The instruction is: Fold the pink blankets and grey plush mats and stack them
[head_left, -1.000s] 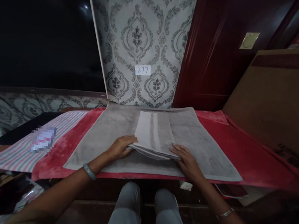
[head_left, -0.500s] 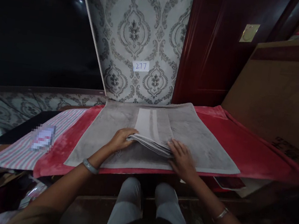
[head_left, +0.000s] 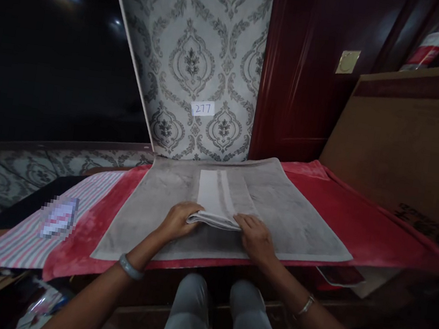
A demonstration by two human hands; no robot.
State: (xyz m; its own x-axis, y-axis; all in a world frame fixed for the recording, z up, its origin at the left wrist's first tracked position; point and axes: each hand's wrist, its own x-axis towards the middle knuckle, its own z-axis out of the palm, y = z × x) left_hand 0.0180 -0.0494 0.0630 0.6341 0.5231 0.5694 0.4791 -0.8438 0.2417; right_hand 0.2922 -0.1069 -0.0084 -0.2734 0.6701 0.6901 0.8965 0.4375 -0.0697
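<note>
A folded grey-and-white towel [head_left: 219,194] with a pale stripe lies in the middle of a larger grey towel [head_left: 130,217] spread flat. Its near edge is lifted and shows stacked layers. My left hand [head_left: 181,220] grips the left corner of that edge, thumb and fingers closed round it. At the right corner, my right hand [head_left: 256,239] has its fingers on top of the layers, and its thumb is hidden. Under the large towel lies a red cloth [head_left: 358,222].
A striped cloth [head_left: 29,236] with a blurred item [head_left: 59,218] on it is at left, below a dark screen [head_left: 55,54]. At right stand a cardboard box [head_left: 406,142] and a bottle [head_left: 430,47]. A paper label [head_left: 203,108] reads 277 on the patterned wall.
My right hand has moved left and closed on the folded towel's near right corner. The fanned layers now sit closer together and more level. The view has tilted slightly upward.
</note>
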